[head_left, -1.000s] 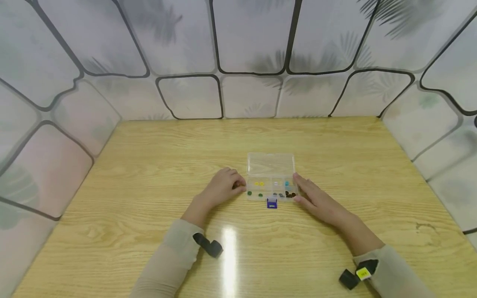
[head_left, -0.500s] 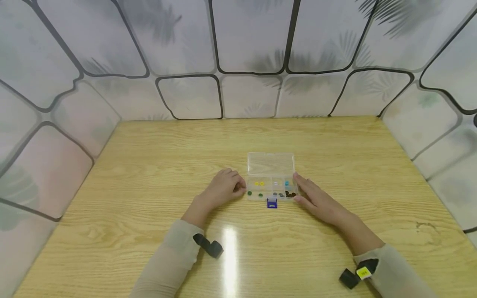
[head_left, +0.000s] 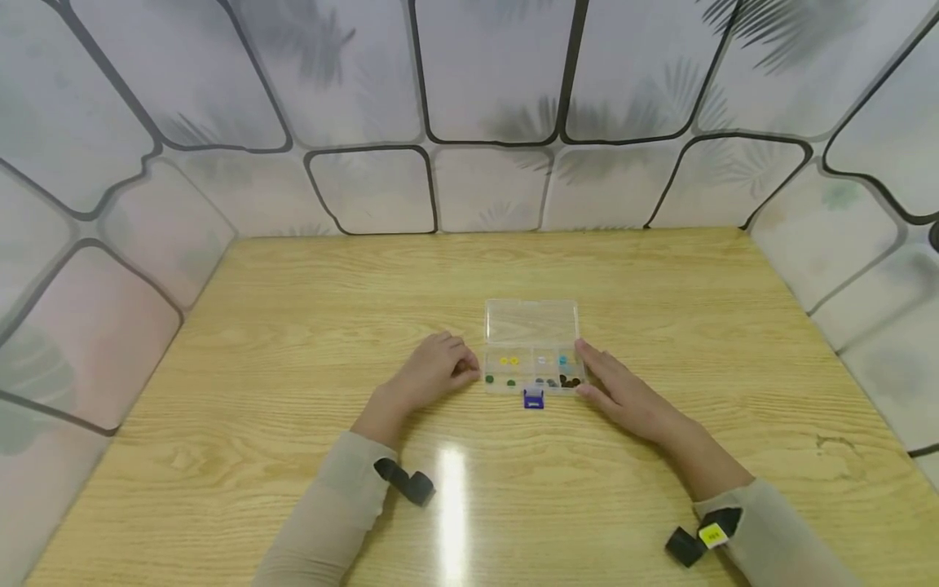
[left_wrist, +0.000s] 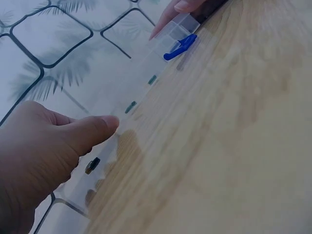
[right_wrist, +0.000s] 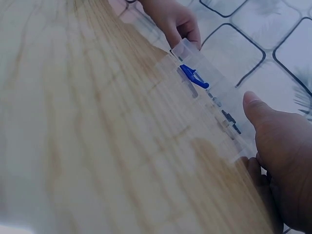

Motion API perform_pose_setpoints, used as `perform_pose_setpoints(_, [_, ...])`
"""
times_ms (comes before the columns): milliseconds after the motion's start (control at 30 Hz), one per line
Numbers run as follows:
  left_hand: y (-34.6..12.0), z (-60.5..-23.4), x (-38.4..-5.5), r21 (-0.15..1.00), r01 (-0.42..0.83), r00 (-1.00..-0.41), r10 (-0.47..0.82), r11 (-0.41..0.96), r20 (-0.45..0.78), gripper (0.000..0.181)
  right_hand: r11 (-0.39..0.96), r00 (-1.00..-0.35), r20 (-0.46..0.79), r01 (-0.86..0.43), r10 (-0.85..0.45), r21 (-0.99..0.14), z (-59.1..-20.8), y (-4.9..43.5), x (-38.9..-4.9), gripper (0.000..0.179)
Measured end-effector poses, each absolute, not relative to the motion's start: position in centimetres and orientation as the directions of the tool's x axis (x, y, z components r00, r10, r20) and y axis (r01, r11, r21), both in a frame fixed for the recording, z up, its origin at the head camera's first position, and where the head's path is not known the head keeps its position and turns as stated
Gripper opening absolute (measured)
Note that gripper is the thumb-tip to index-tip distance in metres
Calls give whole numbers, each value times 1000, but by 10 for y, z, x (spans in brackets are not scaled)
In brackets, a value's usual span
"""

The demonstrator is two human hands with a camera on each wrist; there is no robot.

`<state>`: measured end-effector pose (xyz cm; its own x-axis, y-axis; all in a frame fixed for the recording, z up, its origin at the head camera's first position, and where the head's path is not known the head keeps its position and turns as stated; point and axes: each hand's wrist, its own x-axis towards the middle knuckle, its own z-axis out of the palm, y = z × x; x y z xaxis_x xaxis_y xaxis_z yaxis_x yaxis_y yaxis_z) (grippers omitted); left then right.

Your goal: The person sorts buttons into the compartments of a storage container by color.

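A clear plastic compartment box (head_left: 509, 372) stands on the table with its lid (head_left: 531, 320) raised at the back. Small yellow rings (head_left: 509, 360), green pieces (head_left: 511, 383), light-blue pieces (head_left: 562, 359) and dark brown pieces (head_left: 570, 381) lie in its compartments. A blue latch (head_left: 534, 399) hangs at the front. My left hand (head_left: 434, 371) is by the box's left end, fingers loosely curled and thumb near them; I cannot tell whether it touches. My right hand (head_left: 629, 397) rests against the right end, fingers and thumb fairly straight.
The wooden table (head_left: 330, 302) spreads around the box, under a patterned wall (head_left: 491, 187) at the back and sides. Black wrist devices (head_left: 420, 487) sit on both cuffs. A bright reflection lies on the table in front.
Both hands stay beside the box with hardly any change. The whole head view shifts very slightly. The box and its pieces keep their places.
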<state>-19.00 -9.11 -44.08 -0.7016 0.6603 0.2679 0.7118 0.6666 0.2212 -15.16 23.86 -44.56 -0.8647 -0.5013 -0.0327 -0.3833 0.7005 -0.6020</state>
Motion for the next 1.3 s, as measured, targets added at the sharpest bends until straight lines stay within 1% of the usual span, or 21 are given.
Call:
perform_pose_setpoints(133, [-93,-435,-191,217,727,-684,662,652,306,13,693,-861,-10,-402,-508,-598,-444,238,-152,66])
perform_pose_setpoints(367, [-91,-427,-192,244,726,-686,651,643,326,12,688,-858,6,-416,-514,-595,-446,237,-151,65])
perform_pose_setpoints(567, [-81,-420,-192,267,761,-647,657,591,388,12,693,-860,17,-423,-511,-584,-450,238,-151,65])
perform_pose_setpoints(633, [-75,-418,-193,275,762,-647,658,587,386,13,694,-860,20,-425,-510,-581,-450,238,-151,65])
perform_pose_setpoints(967, [-44,-417,-198,340,727,-686,636,596,352,14,690,-856,36,-440,-516,-574,-449,238,-151,65])
perform_pose_setpoints(1133, [-29,-417,-200,398,682,-728,624,614,284,16,684,-848,53,-460,-527,-567,-451,239,-151,63])
perform_pose_setpoints(1300, [-19,-417,-199,384,670,-738,622,635,261,17,681,-841,66,-478,-537,-555,-452,239,-152,63])
